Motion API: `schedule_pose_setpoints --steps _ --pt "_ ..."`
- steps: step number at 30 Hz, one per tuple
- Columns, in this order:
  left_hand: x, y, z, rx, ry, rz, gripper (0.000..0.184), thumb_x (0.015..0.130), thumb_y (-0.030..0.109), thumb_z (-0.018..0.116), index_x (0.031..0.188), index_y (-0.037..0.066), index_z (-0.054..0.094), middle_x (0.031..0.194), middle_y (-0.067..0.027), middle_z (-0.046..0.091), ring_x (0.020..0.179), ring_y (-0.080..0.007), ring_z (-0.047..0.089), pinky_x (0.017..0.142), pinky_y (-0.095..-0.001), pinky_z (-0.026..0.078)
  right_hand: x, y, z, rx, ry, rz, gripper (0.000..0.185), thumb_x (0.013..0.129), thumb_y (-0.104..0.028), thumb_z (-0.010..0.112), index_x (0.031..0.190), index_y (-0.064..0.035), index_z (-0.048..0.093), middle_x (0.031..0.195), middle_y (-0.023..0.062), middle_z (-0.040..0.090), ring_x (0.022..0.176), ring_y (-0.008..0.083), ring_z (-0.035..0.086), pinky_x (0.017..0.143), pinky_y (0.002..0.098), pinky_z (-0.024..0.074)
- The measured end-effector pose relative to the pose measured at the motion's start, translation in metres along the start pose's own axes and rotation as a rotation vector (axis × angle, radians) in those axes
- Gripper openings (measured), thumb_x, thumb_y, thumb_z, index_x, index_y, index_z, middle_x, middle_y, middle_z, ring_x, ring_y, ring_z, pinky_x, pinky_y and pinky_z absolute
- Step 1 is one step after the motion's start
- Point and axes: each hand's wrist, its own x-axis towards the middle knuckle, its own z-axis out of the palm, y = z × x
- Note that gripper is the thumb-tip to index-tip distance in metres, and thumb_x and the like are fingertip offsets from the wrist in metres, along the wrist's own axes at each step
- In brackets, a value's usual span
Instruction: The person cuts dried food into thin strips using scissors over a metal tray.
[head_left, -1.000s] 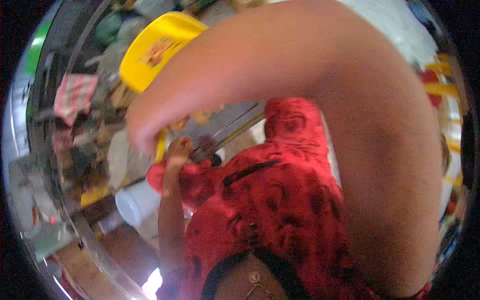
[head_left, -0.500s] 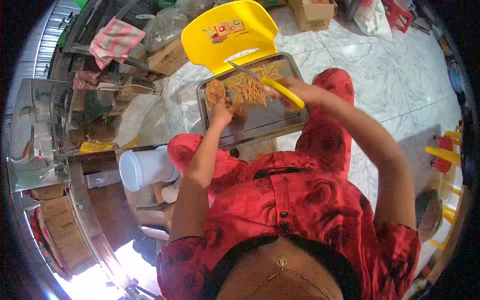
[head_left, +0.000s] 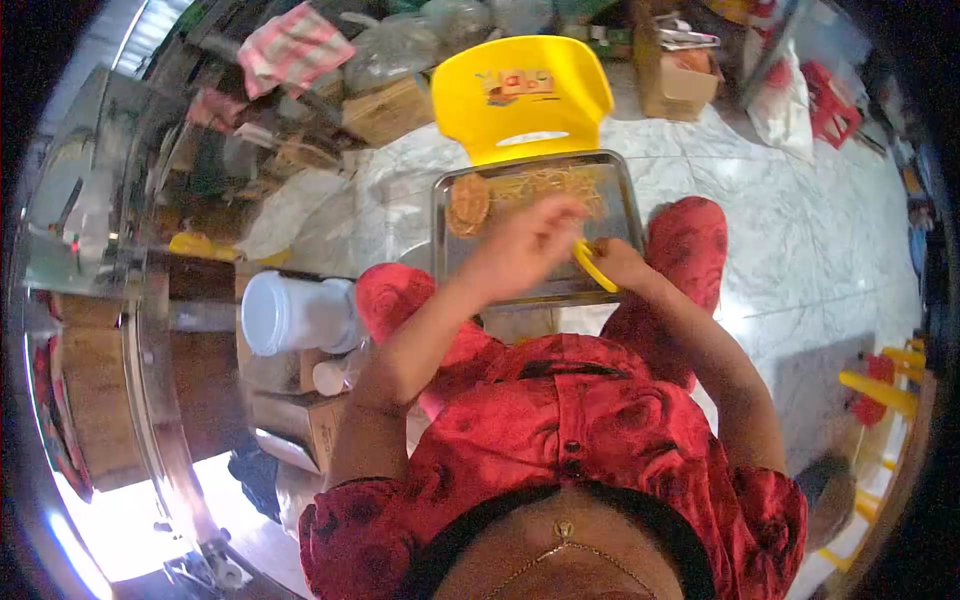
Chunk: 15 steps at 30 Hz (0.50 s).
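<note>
A dark metal tray [head_left: 628, 205] lies between the knees, on the yellow chair. On its left side rests a brown, rough oval piece [head_left: 468, 205], touched by neither hand. Thin light-brown strips [head_left: 565, 182] are spread along the tray's far side. My left hand [head_left: 530, 245] is over the middle of the tray, blurred by motion, its fingers partly curled; whether it holds anything is unclear. Near the tray's right edge, my right hand [head_left: 618, 262] grips a yellow handle [head_left: 596, 268]. The blade is hidden or blurred beside my left hand.
Beyond the tray rises the yellow chair back [head_left: 520, 90]. A white bucket [head_left: 290, 313] stands at the left, near the knee. Cardboard boxes [head_left: 680, 85] and a red crate [head_left: 830, 105] are at the back right. Yellow-legged furniture [head_left: 880, 395] stands at the far right.
My left hand has let go of the brown piece and moved right across the tray. My right hand has come lower with the yellow handle. The head view has shifted.
</note>
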Motion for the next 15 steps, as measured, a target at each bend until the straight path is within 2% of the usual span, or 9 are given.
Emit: schedule_pose_setpoints --steps 1,2,3,4,6,9,10,15 --pt "-0.007 0.047 -0.003 0.135 -0.026 0.233 0.021 0.084 0.010 0.052 0.104 0.006 0.054 0.095 -0.0059 0.059 0.083 -0.0189 0.057 0.074 -0.0300 0.046 0.001 0.000 0.004 -0.010 -0.018 -0.021 0.061 0.074 -0.059 0.051 0.089 -0.0011 0.063 0.084 0.0231 0.061 0.082 0.0350 0.060 0.072 0.0440 0.0446" --pt "-0.016 0.096 -0.008 0.147 -0.089 0.463 0.023 0.083 0.006 0.049 0.105 0.005 0.054 0.098 -0.0079 0.059 0.084 -0.0227 0.057 0.071 -0.0325 0.047 0.003 0.003 0.007 -0.001 -0.007 -0.041 0.058 0.075 -0.056 0.052 0.088 -0.0006 0.062 0.081 0.0227 0.061 0.079 0.0335 0.061 0.070 0.0425 0.0443" --pt "-0.027 0.123 -0.009 0.206 -0.193 0.606 0.031 0.076 0.016 0.057 0.105 0.008 0.052 0.095 -0.0112 0.056 0.083 -0.0273 0.058 0.065 -0.0374 0.050 0.004 0.006 0.010 0.007 0.003 -0.061 0.055 0.076 -0.053 0.053 0.087 -0.0001 0.062 0.079 0.0222 0.061 0.076 0.0319 0.061 0.067 0.0410 0.0440" --pt "-0.031 0.149 -0.013 0.218 -0.171 0.589 0.031 0.076 0.016 0.057 0.105 0.008 0.052 0.095 -0.0112 0.056 0.083 -0.0273 0.058 0.065 -0.0374 0.050 0.007 0.010 0.013 0.017 0.014 -0.082 0.052 0.077 -0.050 0.053 0.087 0.0004 0.062 0.076 0.0218 0.061 0.073 0.0303 0.061 0.064 0.0395 0.0437" --pt "-0.037 0.184 -0.018 0.069 -0.143 1.050 0.023 0.074 0.021 0.057 0.093 0.010 0.061 0.082 -0.0085 0.056 0.073 -0.0267 0.058 0.057 -0.0371 0.048 0.009 0.009 0.015 0.038 0.047 -0.122 0.046 0.079 -0.044 0.055 0.085 0.0013 0.061 0.071 0.0208 0.060 0.067 0.0272 0.061 0.059 0.0365 0.0432" --pt "-0.037 0.189 0.003 0.112 -0.163 1.008 0.023 0.073 0.023 0.057 0.092 0.009 0.061 0.082 -0.0091 0.056 0.073 -0.0270 0.058 0.057 -0.0373 0.048 -0.003 0.002 0.007 -0.027 0.089 -0.149 0.041 0.080 -0.038 0.054 0.087 0.0015 0.061 0.069 0.0209 0.059 0.066 0.0274 0.061 0.060 0.0367 0.0435" --pt "-0.036 0.185 0.006 0.124 -0.180 0.992 0.023 0.073 0.023 0.057 0.091 0.009 0.061 0.082 -0.0094 0.057 0.073 -0.0271 0.058 0.058 -0.0374 0.048 0.018 0.030 0.019 -0.030 0.057 -0.173 0.045 0.079 -0.046 0.051 0.091 -0.0034 0.063 0.086 0.0232 0.061 0.083 0.0389 0.059 0.070 0.0430 0.0447" --pt "-0.041 0.187 0.039 0.186 -0.277 0.899 0.025 0.072 0.027 0.058 0.089 0.008 0.060 0.081 -0.0110 0.057 0.073 -0.0277 0.059 0.059 -0.0381 0.048 -0.011 0.003 0.003 -0.119 0.042 -0.161 0.042 0.079 -0.042 0.051 0.090 -0.0028 0.063 0.087 0.0241 0.060 0.084 0.0389 0.058 0.071 0.0441 0.0445"
